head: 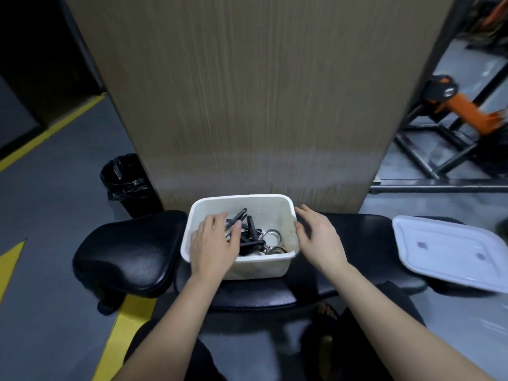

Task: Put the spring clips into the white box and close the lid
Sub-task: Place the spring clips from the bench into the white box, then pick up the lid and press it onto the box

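The white box stands open on a black padded bench, straight in front of me. Several black spring clips with metal rings lie piled inside it. My left hand hovers over the box's left half, fingers spread above the clips, holding nothing. Just outside the box's right wall is my right hand, flat and open, its fingertips near the rim. The white lid lies apart on the bench, far to the right, partly overhanging the edge.
The black bench has a wider pad on the left. A tall wood-grain panel rises right behind the box. A black-lined bin stands on the floor at the left. Black metal frames and orange equipment fill the right background.
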The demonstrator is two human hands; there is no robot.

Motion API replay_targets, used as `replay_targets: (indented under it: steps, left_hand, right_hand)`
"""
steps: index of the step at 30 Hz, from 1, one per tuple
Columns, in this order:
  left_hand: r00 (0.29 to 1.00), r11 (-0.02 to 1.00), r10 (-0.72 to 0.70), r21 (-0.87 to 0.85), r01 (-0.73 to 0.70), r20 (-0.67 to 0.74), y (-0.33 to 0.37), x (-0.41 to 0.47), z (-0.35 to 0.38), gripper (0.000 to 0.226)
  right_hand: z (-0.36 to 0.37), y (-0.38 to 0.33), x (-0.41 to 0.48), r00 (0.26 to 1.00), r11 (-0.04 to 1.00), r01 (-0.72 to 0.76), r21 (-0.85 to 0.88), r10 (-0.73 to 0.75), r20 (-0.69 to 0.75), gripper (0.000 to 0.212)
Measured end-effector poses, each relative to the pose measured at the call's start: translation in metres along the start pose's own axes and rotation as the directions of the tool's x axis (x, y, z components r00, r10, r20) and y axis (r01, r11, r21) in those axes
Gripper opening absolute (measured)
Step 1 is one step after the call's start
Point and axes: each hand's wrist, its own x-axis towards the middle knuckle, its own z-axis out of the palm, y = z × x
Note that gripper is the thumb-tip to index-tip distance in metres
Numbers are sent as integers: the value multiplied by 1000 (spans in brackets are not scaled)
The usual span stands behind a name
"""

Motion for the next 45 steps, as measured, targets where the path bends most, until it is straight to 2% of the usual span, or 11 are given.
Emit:
replay_targets:
  steps: [7,9,14,17,25,29,34,36,38,41,45]
  left_hand:
    - [925,942,295,-235,-240,238,131,-22,53,52]
    - [908,945,321,-150,-289,269,157,-24,73,55]
    - [897,930,92,284,-232,431,175,-24,113,74]
    - [873,790,173,465,-399,455,177,-32,118,62]
    - [872,815,195,420,-399,448,180,-33,111,59]
    - [887,882,224,303,-361,404,177,-34,104,54]
    - [880,965,262,-101,-242,396,166,-34,87,42]
    - [889,927,222,-369,-65,401,158,-32,83,36]
    - [916,791,172,-605,91,363,153,-26,78,27]
    - [972,765,94,-640,68,216,142,-18,69,23]
    - [978,762,-8,-632,142,210,123,-9,48,33]
  right_hand:
    - [-43,100,-14,928,927,-363,-96,350,-126,54]
    - [-56,130,-23,906,900,-413,-140,392,-157,55]
    - [-65,204,-49,840,756,-520,-397,537,-78,56]
    - [-64,226,-51,838,724,-491,-485,545,-33,33]
    - [-46,211,-49,956,813,-216,-541,289,52,24]
    - [-43,183,-48,985,844,-138,-518,171,16,32]
    - [-62,150,-42,968,833,-216,-509,112,-227,26]
    - [-76,136,-40,938,846,-267,-462,119,-324,24]
    - [-91,117,-37,906,886,-279,-371,115,-408,21]
    - [-115,81,-32,858,953,-227,-199,99,-505,12]
    - [-134,21,-31,821,999,42,11,-28,-570,21]
